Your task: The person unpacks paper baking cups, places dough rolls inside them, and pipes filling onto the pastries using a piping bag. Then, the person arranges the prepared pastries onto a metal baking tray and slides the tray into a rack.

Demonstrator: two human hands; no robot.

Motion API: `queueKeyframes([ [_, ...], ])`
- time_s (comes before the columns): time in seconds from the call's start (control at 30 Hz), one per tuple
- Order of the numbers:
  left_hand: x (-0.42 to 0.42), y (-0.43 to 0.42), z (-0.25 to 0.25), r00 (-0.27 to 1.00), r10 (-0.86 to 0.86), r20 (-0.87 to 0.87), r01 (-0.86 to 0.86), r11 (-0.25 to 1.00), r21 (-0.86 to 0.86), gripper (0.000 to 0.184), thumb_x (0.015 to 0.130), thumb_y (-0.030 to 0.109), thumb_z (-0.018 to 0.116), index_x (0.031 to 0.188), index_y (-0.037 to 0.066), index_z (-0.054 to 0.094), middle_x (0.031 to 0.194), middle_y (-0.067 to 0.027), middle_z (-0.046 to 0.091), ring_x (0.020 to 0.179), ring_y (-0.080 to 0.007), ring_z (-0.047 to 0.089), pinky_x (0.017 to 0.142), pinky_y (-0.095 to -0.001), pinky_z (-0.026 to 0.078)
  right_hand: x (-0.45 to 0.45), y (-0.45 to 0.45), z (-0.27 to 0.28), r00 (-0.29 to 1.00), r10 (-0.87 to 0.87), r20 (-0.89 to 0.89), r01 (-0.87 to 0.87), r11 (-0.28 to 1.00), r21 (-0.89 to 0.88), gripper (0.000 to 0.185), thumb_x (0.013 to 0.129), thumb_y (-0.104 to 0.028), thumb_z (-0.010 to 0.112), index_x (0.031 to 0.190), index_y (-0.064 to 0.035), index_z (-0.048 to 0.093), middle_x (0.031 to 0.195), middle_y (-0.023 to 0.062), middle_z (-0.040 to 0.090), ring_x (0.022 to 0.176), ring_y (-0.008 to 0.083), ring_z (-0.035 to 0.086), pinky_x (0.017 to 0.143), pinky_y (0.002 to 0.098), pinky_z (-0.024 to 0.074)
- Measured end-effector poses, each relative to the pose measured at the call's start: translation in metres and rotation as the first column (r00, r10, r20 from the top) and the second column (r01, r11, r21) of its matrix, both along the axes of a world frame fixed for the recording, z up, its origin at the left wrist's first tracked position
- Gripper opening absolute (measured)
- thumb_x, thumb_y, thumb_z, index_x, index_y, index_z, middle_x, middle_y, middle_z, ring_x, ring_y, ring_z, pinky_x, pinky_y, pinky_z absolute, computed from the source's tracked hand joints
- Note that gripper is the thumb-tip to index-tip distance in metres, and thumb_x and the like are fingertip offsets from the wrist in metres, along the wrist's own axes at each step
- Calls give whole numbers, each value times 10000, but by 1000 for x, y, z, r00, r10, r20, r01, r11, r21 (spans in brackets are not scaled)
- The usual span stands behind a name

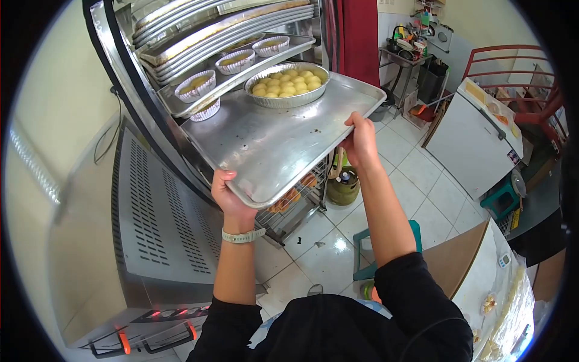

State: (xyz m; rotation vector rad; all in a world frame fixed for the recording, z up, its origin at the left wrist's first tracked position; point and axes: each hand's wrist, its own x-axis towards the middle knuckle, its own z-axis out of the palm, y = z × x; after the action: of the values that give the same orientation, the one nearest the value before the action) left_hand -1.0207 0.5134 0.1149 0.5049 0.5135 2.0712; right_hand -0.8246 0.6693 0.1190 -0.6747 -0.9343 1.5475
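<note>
This looks like a small bakery kitchen: a tall metal rack [106, 36] stacked with silver rectangular baking trays [235, 29], a round foil pan [289, 101] of pale yellow dough balls [288, 83], fluted white paper cups [236, 64] and a boxy grey steel oven [166, 211] with orange-marked handles [124, 342] show it.

A wide rectangular silver metal tray [265, 160] carries a round silver foil pan [288, 102] of yellow balls [288, 85] at its far side. A white pleated paper cup [205, 113] sits at the far left, partly hidden by the silver metal tray above [265, 66]; dark specks [243, 146] dot the bare metal nearer.
</note>
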Motion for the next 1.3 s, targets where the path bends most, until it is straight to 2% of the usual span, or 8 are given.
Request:
queueKeyframes([
  [0.37,1,-4,14,1000,6,11,-5,1000,-22,396,663,134,453,1014,-26,544,982,-123,599,909,-259,586,834,-356,472,-5,-13,26,990,-139,-5,139,990,3,139,704,-87,470,785,18,510,726,107,543,601,219,551,536,364,471],
  [0.47,0,-2,22,999,-42,-2,42,999,13,398,670,147,457,1019,-23,545,992,-125,599,919,-260,587,841,-357,470,-3,-13,47,995,-96,11,96,994,53,246,726,-117,456,869,80,494,746,143,561,585,236,578,499,350,514],
  [0.87,-4,-17,-17,991,-130,-22,130,991,-8,414,666,174,467,1015,-37,536,964,-130,587,900,-253,578,833,-340,464,4,-32,11,972,-225,-68,220,973,-76,243,712,-66,499,915,21,396,836,130,493,673,206,523,561,324,464],
  [0.93,7,-22,-16,997,44,-63,-55,983,-177,444,657,184,464,1030,-49,524,957,-135,583,891,-250,571,812,-328,465,10,-35,11,974,-214,-77,207,975,-84,228,713,-63,499,910,13,412,820,109,480,670,187,497,579,313,447],
  [1.17,22,-40,-25,993,-107,-54,97,981,-167,428,654,185,459,1007,-47,527,915,-127,572,846,-247,563,774,-312,469,20,-64,3,934,-335,-123,319,939,-133,79,723,-84,532,752,-63,462,730,32,470,642,117,464,562,262,392],
  [1.23,11,-42,-40,970,78,-232,-136,960,-246,357,666,200,452,926,-28,539,902,-126,565,804,-233,557,739,-315,474,23,-64,1,956,-264,-127,256,964,-76,68,734,-117,535,736,-70,485,707,30,488,621,124,492,571,266,421],
  [1.27,1,-42,-56,611,350,-710,-471,882,29,284,677,198,490,879,3,533,867,-112,549,783,-219,548,726,-310,471,28,-59,-8,987,-148,-67,146,989,-31,89,755,-154,511,725,-71,512,692,32,517,605,139,528,600,282,458],
  [1.3,-8,-40,-69,17,535,-844,-524,724,449,217,688,195,528,831,33,527,832,-98,533,762,-205,540,712,-305,467,27,-45,-28,989,-145,-33,142,987,-70,151,779,-202,496,734,-62,528,697,43,541,622,151,563,608,301,478],
])
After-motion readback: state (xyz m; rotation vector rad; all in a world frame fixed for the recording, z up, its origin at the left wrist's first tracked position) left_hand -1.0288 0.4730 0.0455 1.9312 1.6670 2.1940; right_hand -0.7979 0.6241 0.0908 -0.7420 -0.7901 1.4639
